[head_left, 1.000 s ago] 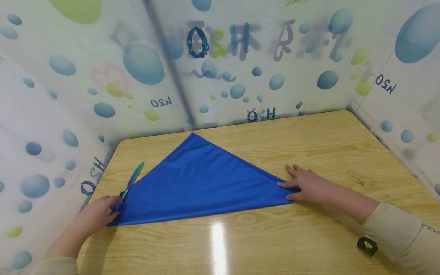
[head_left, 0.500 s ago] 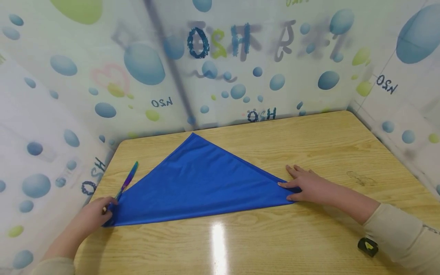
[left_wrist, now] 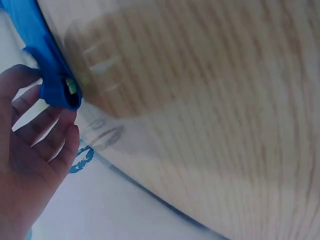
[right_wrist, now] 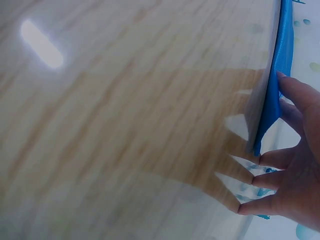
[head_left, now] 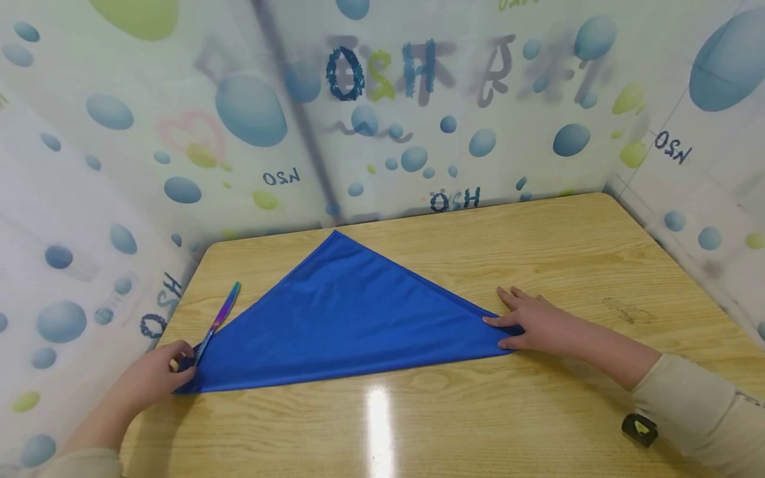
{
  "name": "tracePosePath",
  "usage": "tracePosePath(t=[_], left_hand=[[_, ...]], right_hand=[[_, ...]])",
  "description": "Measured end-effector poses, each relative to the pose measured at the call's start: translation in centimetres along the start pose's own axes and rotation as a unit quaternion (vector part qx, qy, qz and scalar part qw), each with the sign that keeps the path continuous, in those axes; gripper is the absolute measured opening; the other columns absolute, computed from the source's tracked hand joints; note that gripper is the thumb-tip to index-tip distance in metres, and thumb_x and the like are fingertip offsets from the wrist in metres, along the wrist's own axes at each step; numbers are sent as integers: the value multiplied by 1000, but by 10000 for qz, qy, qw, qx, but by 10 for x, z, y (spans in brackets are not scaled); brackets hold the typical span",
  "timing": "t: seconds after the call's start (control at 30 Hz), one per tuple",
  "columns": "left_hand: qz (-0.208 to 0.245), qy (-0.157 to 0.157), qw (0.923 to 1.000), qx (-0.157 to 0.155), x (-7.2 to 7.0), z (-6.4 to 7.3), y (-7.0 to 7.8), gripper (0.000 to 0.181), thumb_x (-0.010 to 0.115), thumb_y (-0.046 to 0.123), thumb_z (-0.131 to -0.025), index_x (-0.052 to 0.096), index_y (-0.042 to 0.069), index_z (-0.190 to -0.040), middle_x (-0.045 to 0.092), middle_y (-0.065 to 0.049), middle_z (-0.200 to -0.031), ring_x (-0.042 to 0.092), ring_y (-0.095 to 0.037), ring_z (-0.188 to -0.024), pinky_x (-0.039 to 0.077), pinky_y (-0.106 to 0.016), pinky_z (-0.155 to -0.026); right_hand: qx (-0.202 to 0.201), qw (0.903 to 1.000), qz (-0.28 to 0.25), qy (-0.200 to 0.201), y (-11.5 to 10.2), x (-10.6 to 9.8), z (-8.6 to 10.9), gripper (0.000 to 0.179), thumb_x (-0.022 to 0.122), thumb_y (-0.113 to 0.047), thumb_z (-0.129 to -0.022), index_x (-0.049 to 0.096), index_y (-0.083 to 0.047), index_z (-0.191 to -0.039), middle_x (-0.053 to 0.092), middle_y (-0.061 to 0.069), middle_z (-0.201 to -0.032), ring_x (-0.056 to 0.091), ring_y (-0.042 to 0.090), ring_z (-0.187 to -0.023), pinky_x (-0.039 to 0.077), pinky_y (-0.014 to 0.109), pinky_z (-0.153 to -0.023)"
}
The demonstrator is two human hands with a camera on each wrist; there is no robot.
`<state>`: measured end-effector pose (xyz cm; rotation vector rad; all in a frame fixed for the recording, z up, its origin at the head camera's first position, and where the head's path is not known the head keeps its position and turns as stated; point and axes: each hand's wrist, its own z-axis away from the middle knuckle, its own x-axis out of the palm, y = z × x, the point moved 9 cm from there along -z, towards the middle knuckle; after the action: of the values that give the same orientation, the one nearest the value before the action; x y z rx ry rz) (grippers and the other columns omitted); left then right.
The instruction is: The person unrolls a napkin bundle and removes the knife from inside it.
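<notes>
A blue cloth [head_left: 346, 318], folded into a triangle, lies on the wooden table [head_left: 418, 425] with its peak toward the wall. At its left corner my left hand [head_left: 146, 378] pinches the fabric, which curls up into a fold in the left wrist view. An iridescent knife [head_left: 222, 315] lies beside the cloth's left edge, its lower end reaching the fold near the fingers. A small greenish bit shows inside that fold; what it is I cannot tell. My right hand [head_left: 534, 325] rests on the right corner, fingers spread and straight, fingertips touching the table.
A small black object with a yellow-green mark [head_left: 639, 429] lies on the table by the right sleeve [head_left: 687, 401]. White wall covering [head_left: 406, 153] with blue and green bubbles stands close behind and along both sides of the table.
My left hand has drawn the cloth's left corner a little to the left, and the knife has shifted left and turned with it. The right hand stays in place.
</notes>
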<state>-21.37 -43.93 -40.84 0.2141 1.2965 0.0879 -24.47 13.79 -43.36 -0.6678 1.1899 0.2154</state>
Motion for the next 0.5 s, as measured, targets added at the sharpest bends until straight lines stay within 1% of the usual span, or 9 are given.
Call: tracePosePath(t=[0.1, 0.23, 0.33, 0.43, 0.5], left_hand=[[65, -119, 9999, -65, -3, 3, -4, 20, 59, 16, -81, 57, 3, -97, 58, -6, -87, 52, -19, -72, 43, -34, -59], [10, -120, 9998, -179, -6, 7, -12, 21, 55, 25, -87, 59, 5, -92, 58, -4, -83, 51, -18, -70, 41, -35, -59], [-111, 29, 9998, -188, -8, 9, -21, 18, 57, 22, -84, 60, 5, -90, 59, -4, -81, 50, -18, -69, 41, -37, -60], [-269, 295, 9992, -25, -9, 10, -26, 12, 63, 10, -77, 60, 5, -87, 60, -6, -81, 52, -22, -70, 42, -40, -62], [-351, 401, 9986, 18, -8, 11, -31, 12, 63, 5, -74, 60, 4, -86, 60, -8, -82, 54, -24, -72, 42, -43, -64]], right_hand=[[-7, 10000, -4, -1, -1, 0, 0, 51, 59, -43, -83, 51, -22, -128, 13, 23, -144, 7, 46, -129, 14, 63, -96], [-18, 10000, 34, 9, 0, 0, 0, 51, 59, -44, -82, 51, -22, -128, 13, 23, -145, 7, 46, -129, 14, 63, -96], [-23, 10000, 69, 2, 0, 0, 0, 52, 58, -45, -83, 50, -22, -128, 13, 22, -145, 7, 45, -129, 14, 63, -96], [-17, 10000, 64, -26, 0, 1, 0, 52, 58, -45, -83, 50, -23, -129, 12, 22, -145, 7, 45, -130, 14, 63, -97], [-10, 10000, 52, -35, 0, 1, -1, 52, 58, -45, -83, 50, -23, -129, 12, 22, -145, 7, 45, -129, 14, 63, -97]])
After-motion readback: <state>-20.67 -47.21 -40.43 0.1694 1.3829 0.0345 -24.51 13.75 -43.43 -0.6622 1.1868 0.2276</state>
